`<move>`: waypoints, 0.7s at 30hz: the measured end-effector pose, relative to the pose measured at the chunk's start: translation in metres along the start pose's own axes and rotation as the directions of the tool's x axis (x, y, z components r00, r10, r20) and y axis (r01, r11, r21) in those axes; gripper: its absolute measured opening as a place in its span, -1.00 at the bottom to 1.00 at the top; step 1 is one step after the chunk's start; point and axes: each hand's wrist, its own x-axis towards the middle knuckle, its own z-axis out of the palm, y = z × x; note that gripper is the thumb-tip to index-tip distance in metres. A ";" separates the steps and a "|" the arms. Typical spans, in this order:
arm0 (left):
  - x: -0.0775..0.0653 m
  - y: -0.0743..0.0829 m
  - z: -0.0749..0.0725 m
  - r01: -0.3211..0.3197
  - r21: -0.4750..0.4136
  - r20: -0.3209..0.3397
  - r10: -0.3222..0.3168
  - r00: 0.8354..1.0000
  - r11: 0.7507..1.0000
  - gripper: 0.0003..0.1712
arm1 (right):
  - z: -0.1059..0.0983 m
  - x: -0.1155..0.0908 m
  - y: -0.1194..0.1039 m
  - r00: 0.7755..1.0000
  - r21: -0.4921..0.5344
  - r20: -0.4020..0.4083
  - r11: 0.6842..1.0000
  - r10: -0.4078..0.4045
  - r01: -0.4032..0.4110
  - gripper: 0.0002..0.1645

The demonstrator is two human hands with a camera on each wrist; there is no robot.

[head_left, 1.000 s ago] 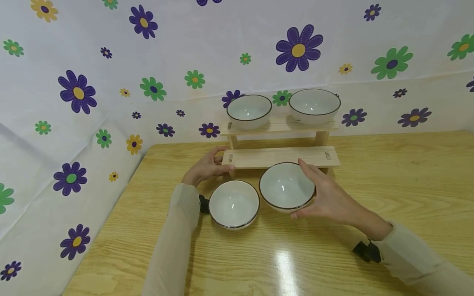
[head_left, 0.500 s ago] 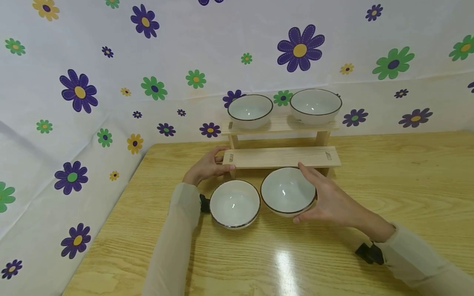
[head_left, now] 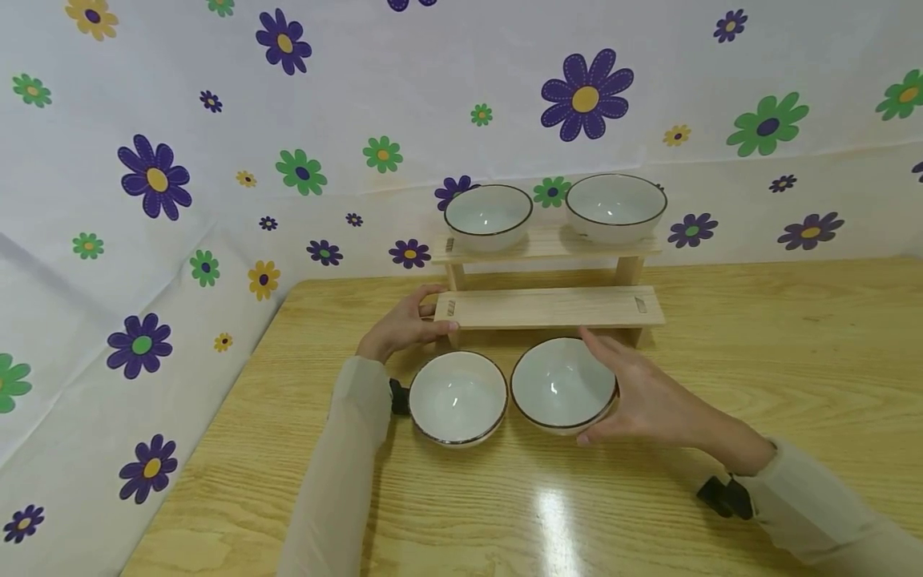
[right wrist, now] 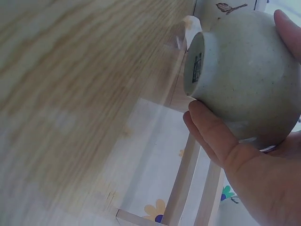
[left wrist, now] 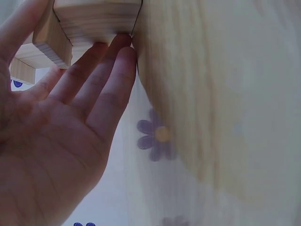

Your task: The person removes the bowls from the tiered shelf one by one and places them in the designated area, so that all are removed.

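My right hand (head_left: 649, 397) grips a white bowl (head_left: 562, 385) with a dark rim by its right side, thumb near and fingers at the far rim. In the right wrist view the bowl's underside (right wrist: 254, 75) shows a dark mark inside the foot (right wrist: 195, 68), held off the table. My left hand (head_left: 404, 324) holds the left end of a two-tier wooden rack (head_left: 548, 307) at its lower shelf. The left wrist view shows its fingers (left wrist: 113, 84) against the wooden end (left wrist: 99, 21). A second bowl (head_left: 457, 398) stands beside the held one, near my left wrist.
Two more dark-rimmed bowls, a left one (head_left: 489, 215) and a right one (head_left: 616, 207), sit on the upper shelf (head_left: 548, 243). Behind the wooden table (head_left: 779, 361) hangs a white cloth (head_left: 433, 80) printed with flowers, which also covers the left side.
My right hand has brought its bowl slightly back from the rack, toward me, level with the other bowl. The left hand keeps its place on the rack.
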 end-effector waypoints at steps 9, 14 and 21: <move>0.000 0.000 0.000 -0.011 0.002 0.010 0.011 1.000 1.000 -0.11 | 0.002 -0.002 0.004 0.998 -0.012 0.049 0.999 0.031 -0.031 0.61; 0.000 0.000 0.000 -0.015 -0.003 0.015 0.015 1.000 1.000 -0.11 | -0.002 -0.002 0.004 0.996 0.038 0.085 0.999 0.034 -0.037 0.57; -0.001 0.000 0.000 -0.011 0.005 0.012 0.011 1.000 1.000 -0.11 | 0.002 -0.004 0.010 0.992 0.198 0.121 0.980 -0.036 0.011 0.51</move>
